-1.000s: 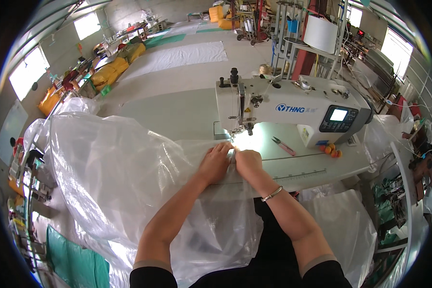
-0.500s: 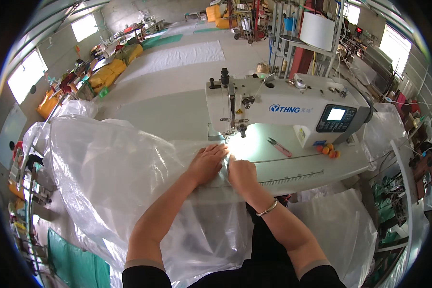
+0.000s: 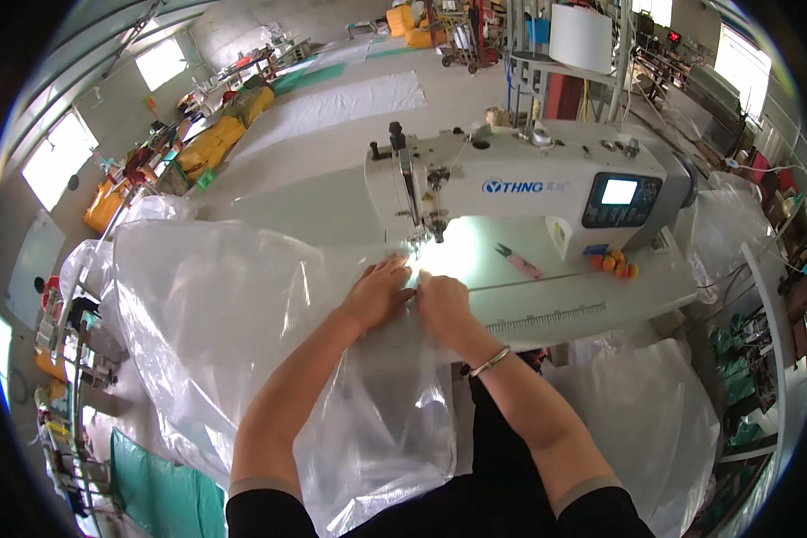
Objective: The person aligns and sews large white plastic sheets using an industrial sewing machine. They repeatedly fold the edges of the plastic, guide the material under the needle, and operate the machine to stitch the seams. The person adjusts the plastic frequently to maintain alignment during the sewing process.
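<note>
1. Just ahead of the left hand [image 3: 378, 291] and right hand [image 3: 439, 303], a white sewing machine [image 3: 520, 184] stands on the table [image 3: 641, 291], its needle end brightly lit.
2. Left hand: palm down, unclenched, fingers extended over the plastic sheet [image 3: 229, 314].
3. Right hand: fingers curled at the sheet's right edge; whether they pinch it cannot be told.
4. Plastic sheet: beneath the left hand, spreading leftward and dropping over the table's near edge toward the body.
5. Open room: right of the right hand, bare tabletop extends between machine and near edge, with a printed ruler [image 3: 547, 318] along that edge.
6. Snips [image 3: 520, 262]: beyond and right of the right hand, well apart; orange balls [image 3: 615, 264] lie farther right.
</note>
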The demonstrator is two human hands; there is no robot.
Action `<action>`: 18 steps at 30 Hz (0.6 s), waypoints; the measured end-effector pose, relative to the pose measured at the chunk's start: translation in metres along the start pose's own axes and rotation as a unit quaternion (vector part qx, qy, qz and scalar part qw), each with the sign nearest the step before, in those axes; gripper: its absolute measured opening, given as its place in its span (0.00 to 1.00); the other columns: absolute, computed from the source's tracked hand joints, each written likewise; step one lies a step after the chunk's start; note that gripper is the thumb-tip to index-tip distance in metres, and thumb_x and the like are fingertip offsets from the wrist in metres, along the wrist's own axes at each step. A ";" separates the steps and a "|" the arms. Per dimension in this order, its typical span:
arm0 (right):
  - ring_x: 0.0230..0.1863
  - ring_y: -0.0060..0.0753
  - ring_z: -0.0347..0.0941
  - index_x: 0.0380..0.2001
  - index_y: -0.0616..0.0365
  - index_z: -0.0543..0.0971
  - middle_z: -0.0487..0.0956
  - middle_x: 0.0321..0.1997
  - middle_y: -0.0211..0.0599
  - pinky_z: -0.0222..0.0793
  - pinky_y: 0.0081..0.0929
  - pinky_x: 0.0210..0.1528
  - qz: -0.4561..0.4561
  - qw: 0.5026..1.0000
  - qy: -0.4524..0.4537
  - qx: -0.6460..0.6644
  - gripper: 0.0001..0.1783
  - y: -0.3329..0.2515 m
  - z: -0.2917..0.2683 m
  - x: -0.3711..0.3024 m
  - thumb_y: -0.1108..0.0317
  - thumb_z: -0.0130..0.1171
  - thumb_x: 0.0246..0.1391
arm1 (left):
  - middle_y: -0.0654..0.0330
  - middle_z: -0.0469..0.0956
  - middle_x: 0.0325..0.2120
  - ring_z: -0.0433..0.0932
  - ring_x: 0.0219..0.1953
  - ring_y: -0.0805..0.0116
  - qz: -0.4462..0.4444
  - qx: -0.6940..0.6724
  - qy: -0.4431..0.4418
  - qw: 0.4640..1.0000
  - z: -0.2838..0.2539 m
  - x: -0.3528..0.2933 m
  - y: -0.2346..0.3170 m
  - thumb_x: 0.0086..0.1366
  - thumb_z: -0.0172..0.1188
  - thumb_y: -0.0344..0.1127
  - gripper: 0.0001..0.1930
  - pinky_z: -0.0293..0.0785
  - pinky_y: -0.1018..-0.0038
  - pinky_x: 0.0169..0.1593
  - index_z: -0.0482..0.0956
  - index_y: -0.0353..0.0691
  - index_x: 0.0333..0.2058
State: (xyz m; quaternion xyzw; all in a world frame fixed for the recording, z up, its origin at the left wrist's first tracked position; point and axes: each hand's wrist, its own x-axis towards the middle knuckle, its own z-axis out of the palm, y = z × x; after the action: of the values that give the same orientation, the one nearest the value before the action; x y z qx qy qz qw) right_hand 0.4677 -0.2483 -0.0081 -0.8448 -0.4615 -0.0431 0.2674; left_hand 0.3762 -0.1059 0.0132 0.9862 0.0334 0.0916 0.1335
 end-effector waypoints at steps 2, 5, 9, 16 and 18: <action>0.28 0.47 0.79 0.49 0.63 0.75 0.80 0.24 0.47 0.73 0.40 0.31 0.006 0.996 0.025 0.087 0.22 0.008 -0.007 -0.013 0.64 0.58 0.52 | 0.52 0.62 0.62 0.57 0.65 0.51 -0.018 0.026 -0.037 0.999 0.001 -0.030 0.018 0.63 0.56 0.39 0.23 0.55 0.56 0.64 0.70 0.38 0.56; 0.26 0.43 0.77 0.54 0.65 0.70 0.78 0.24 0.46 0.72 0.34 0.31 0.048 0.965 0.017 0.258 0.26 0.008 -0.039 -0.059 0.64 0.59 0.55 | 0.52 0.53 0.66 0.48 0.69 0.50 0.006 0.068 -0.099 0.993 -0.012 -0.112 0.085 0.61 0.59 0.43 0.30 0.50 0.51 0.66 0.64 0.41 0.61; 0.26 0.28 0.77 0.52 0.67 0.70 0.78 0.23 0.39 0.71 0.24 0.31 0.070 0.906 0.041 0.415 0.25 0.008 -0.032 -0.143 0.68 0.62 0.53 | 0.53 0.49 0.68 0.45 0.70 0.50 -0.035 0.050 -0.167 0.984 0.038 -0.255 0.114 0.57 0.63 0.47 0.39 0.49 0.48 0.66 0.57 0.42 0.64; 0.33 0.22 0.75 0.47 0.64 0.68 0.78 0.31 0.34 0.71 0.21 0.34 0.139 0.821 -0.058 0.551 0.24 -0.026 0.012 -0.255 0.69 0.66 0.51 | 0.49 0.61 0.61 0.61 0.62 0.45 -0.176 -0.248 -0.059 0.951 0.059 -0.341 0.144 0.57 0.64 0.39 0.33 0.61 0.59 0.62 0.63 0.37 0.59; 0.32 0.21 0.74 0.48 0.63 0.68 0.78 0.31 0.34 0.70 0.20 0.32 0.232 0.741 -0.130 0.616 0.24 -0.036 0.002 -0.261 0.69 0.65 0.50 | 0.47 0.66 0.56 0.66 0.57 0.45 -0.203 -0.284 0.049 0.936 0.039 -0.301 0.175 0.57 0.63 0.36 0.29 0.65 0.60 0.59 0.65 0.36 0.57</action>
State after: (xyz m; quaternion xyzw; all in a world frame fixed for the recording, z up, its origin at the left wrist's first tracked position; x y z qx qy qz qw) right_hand 0.2895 -0.4292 -0.0788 -0.5742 -0.2070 0.4242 0.6689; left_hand 0.0957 -0.3114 -0.0281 0.8736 0.2123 0.1163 0.4221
